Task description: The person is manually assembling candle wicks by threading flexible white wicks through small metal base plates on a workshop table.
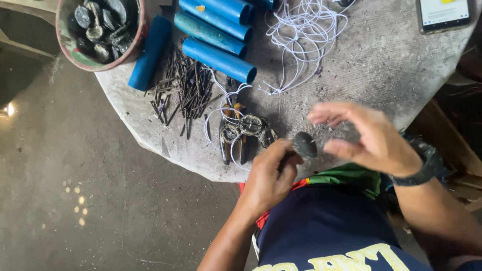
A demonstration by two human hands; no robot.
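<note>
My left hand [271,173] grips a small dark round disc [305,144] at the near edge of a round grey table [381,65]. Just right of the disc, my right hand [364,133] hovers with fingers spread and nothing in it; a dark watch sits on that wrist. A few similar dark rings [248,128] lie on the table beside the left hand, over pliers and loops of white string.
Several blue tubes [218,59] lie at the table's far side, with a heap of dark nails [183,88], tangled white string [304,35], a phone [444,14] and a bowl of dark discs [100,27]. Concrete floor lies to the left.
</note>
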